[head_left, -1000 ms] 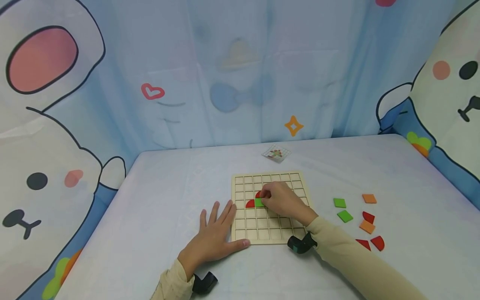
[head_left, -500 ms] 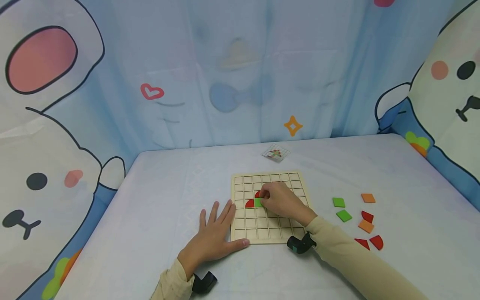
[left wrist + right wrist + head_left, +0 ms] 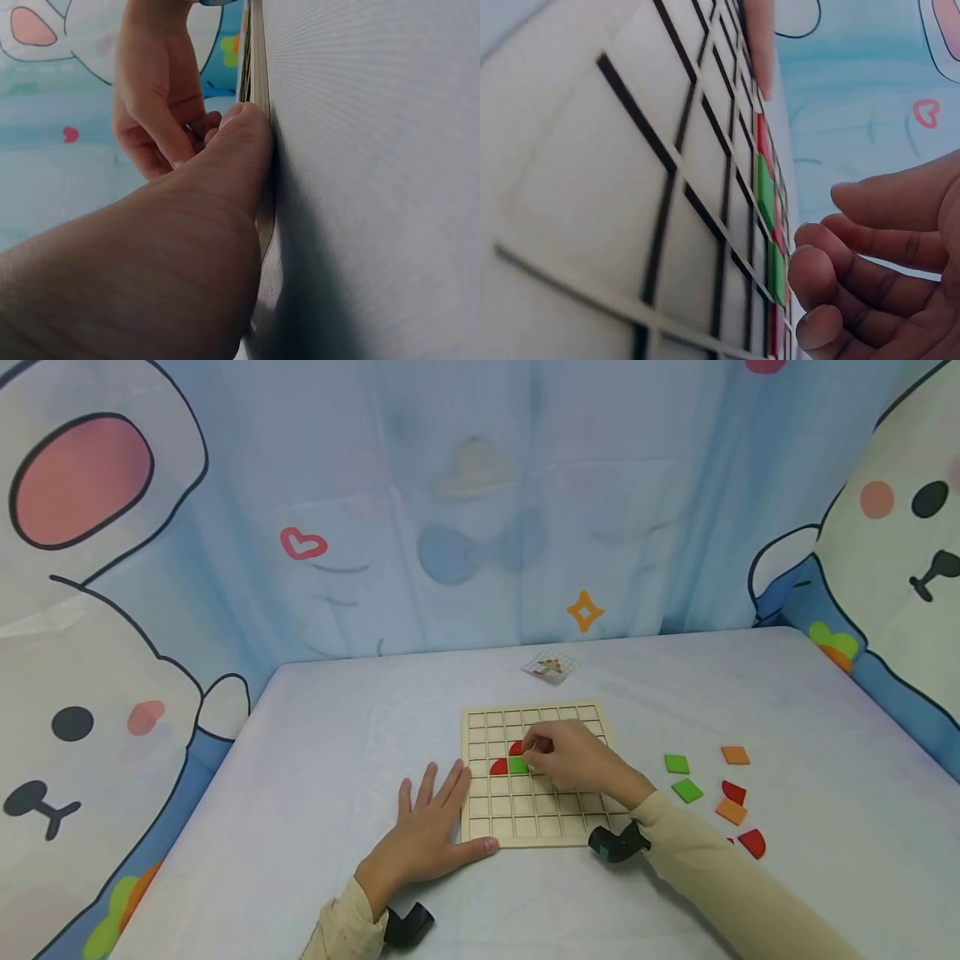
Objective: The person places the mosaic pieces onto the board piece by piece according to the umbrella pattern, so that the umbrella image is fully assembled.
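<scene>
Your right hand (image 3: 573, 758): swung slightly rightward; thumb and fingertips stood apart, nothing visible between them, so a piece had probably just been released. Green tile (image 3: 778, 274): square, flat, lying on the grid board near those fingertips. Grid board (image 3: 487, 828): pale, wood-like, dark lines between cells; it also bore a second green tile (image 3: 518, 765) and a red quarter-round (image 3: 499, 767). Your left hand (image 3: 427, 839): fingers spread, at the board's left edge. Loose orange squares (image 3: 736, 755): smooth, on white cloth (image 3: 360, 727).
</scene>
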`<state>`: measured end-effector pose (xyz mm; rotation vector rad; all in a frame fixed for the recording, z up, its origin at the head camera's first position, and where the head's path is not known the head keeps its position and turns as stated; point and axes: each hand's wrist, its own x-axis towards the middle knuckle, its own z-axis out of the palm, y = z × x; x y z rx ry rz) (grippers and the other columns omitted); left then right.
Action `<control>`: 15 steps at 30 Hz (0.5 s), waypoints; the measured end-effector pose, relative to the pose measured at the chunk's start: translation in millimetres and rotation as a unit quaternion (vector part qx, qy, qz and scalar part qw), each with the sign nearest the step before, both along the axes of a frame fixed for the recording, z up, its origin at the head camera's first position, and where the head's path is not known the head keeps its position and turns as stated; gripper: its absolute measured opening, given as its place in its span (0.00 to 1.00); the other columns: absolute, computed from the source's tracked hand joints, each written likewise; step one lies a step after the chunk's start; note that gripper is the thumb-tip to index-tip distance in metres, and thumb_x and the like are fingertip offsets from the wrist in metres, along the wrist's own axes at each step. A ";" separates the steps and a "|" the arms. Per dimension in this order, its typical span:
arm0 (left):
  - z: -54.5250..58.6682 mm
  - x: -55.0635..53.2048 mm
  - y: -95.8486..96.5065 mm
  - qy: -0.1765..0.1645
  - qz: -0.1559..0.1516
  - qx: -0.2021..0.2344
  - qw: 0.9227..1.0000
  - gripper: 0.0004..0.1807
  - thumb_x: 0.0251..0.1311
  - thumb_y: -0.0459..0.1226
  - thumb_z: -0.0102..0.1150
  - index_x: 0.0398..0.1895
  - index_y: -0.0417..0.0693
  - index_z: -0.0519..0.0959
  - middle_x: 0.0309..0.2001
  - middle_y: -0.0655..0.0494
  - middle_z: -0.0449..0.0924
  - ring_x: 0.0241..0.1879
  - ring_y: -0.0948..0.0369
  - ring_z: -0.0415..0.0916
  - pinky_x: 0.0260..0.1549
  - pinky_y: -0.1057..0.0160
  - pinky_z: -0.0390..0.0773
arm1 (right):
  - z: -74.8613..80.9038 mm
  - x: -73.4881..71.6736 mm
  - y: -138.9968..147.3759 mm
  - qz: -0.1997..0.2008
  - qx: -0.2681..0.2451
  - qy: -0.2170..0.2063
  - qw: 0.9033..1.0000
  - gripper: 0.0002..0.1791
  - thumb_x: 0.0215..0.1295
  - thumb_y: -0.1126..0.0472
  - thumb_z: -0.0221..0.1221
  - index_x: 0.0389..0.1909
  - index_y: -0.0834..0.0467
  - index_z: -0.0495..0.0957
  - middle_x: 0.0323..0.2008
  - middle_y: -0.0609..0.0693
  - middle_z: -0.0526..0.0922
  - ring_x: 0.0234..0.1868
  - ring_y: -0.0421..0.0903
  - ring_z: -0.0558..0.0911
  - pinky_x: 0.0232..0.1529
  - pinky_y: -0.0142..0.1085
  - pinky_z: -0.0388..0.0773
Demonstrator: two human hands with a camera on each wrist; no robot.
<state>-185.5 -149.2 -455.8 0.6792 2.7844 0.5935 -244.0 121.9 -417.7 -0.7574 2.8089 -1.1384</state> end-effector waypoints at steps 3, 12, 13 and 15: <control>0.0 0.1 0.1 0.001 0.001 -0.004 1.000 0.60 0.67 0.72 0.57 0.89 0.46 0.48 0.88 0.52 0.40 0.85 0.40 0.28 0.75 0.29 0.28 | 5.6 -0.1 9.9 0.011 0.001 0.008 1.000 0.07 0.73 0.66 0.63 0.47 0.63 0.86 0.31 0.44 0.82 0.32 0.42 0.78 0.37 0.40 0.78; 1.3 1.3 0.8 -0.002 0.002 -0.008 1.000 0.60 0.67 0.71 0.58 0.89 0.46 0.48 0.88 0.52 0.40 0.85 0.41 0.27 0.75 0.30 0.27 | 19.1 2.7 46.6 0.004 0.009 0.016 1.000 0.19 0.77 0.60 0.64 0.61 0.67 0.82 0.52 0.57 0.87 0.52 0.54 0.85 0.50 0.49 0.82; 1.3 1.2 0.9 -0.003 0.003 -0.006 1.000 0.60 0.67 0.71 0.58 0.89 0.46 0.48 0.88 0.52 0.40 0.85 0.41 0.28 0.75 0.30 0.27 | 20.4 3.1 50.8 0.001 0.012 0.013 1.000 0.21 0.78 0.58 0.64 0.63 0.66 0.82 0.55 0.58 0.87 0.54 0.55 0.84 0.50 0.50 0.82; 1.0 1.0 1.0 -0.003 0.003 -0.004 1.000 0.60 0.67 0.71 0.58 0.89 0.46 0.48 0.88 0.52 0.40 0.85 0.41 0.28 0.75 0.30 0.27 | 22.7 3.9 58.6 -0.007 0.019 0.009 1.000 0.25 0.79 0.54 0.64 0.67 0.66 0.80 0.60 0.61 0.85 0.59 0.59 0.82 0.54 0.53 0.81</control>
